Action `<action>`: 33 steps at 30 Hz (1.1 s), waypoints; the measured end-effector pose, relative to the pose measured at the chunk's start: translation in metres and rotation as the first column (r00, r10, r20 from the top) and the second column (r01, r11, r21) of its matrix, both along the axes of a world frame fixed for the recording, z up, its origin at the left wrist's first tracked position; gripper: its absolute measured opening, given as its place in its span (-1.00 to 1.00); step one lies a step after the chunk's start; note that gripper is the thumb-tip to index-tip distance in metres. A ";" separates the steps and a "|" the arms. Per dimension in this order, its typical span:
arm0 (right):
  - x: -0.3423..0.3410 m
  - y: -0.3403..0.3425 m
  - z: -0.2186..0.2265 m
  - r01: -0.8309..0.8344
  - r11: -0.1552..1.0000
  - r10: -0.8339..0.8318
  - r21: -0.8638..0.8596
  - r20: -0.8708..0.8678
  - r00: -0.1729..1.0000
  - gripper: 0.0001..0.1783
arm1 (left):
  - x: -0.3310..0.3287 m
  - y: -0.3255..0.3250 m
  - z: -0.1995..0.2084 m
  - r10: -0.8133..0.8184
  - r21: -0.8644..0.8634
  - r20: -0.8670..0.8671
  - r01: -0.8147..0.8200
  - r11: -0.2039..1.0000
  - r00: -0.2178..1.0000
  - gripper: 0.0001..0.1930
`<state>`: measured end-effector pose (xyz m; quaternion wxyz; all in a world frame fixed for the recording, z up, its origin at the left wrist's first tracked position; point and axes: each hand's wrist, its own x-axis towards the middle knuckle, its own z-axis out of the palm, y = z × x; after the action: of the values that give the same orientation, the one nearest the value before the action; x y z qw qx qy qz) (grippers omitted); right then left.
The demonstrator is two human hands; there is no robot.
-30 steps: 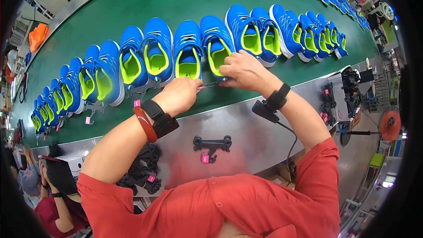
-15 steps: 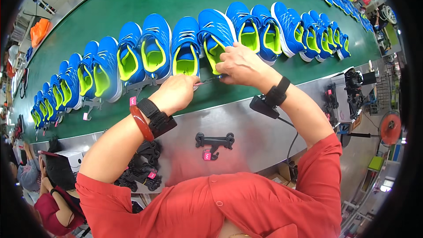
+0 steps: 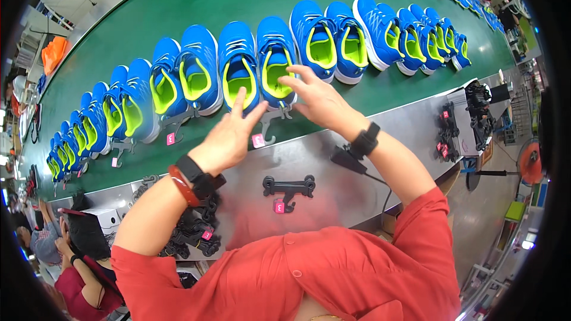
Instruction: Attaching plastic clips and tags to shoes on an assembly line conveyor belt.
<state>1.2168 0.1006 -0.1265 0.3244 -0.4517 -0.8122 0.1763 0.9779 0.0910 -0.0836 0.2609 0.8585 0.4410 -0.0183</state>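
A blue sneaker (image 3: 237,47) with a lime-green lining stands in front of me, heel towards me. Its mate, a second blue sneaker (image 3: 275,35), stands against its right side. From their heels sticks a dark plastic shoe hanger (image 3: 272,123) with a pink tag. My left hand (image 3: 229,137) is open just below the left sneaker's heel, fingers apart and nothing held. My right hand (image 3: 321,102) is open too, its fingers spread at the right sneaker's heel opening; whether they touch it I cannot tell.
More blue sneakers (image 3: 199,65) line the green table (image 3: 148,15) on both sides. A single black hanger (image 3: 289,186) lies on the steel edge (image 3: 333,202). Heaped hangers (image 3: 193,226) are at the left, with others (image 3: 476,107) at the right. A co-worker (image 3: 89,285) is at lower left.
Both hands have let go at the sneakers' heels and drawn apart, fingers now spread. The hanger with its pink tag shows at the pair's heels. The right sneaker now stands straighter beside its mate.
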 end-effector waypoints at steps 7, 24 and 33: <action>-0.008 -0.106 0.020 -0.299 0.918 0.330 -0.261 0.083 0.940 -0.53 | 0.043 0.042 0.018 -0.150 0.486 0.220 0.025 0.874 0.964 -0.73; 0.068 -0.084 -0.008 -0.024 0.626 -0.613 -0.780 -0.510 0.603 -0.64 | 0.128 0.079 -0.031 -0.342 0.270 0.207 0.283 0.920 0.917 -0.94; 0.043 -0.076 -0.023 -0.057 0.594 -0.667 -0.803 -0.531 0.522 -0.56 | 0.127 0.078 -0.030 -0.285 0.256 0.234 0.224 0.940 0.929 -0.94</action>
<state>1.2594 0.0243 -0.1497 0.4655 -0.5620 -0.3219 0.6032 1.1051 0.1686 -0.1136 0.2146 0.9271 0.2852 0.1140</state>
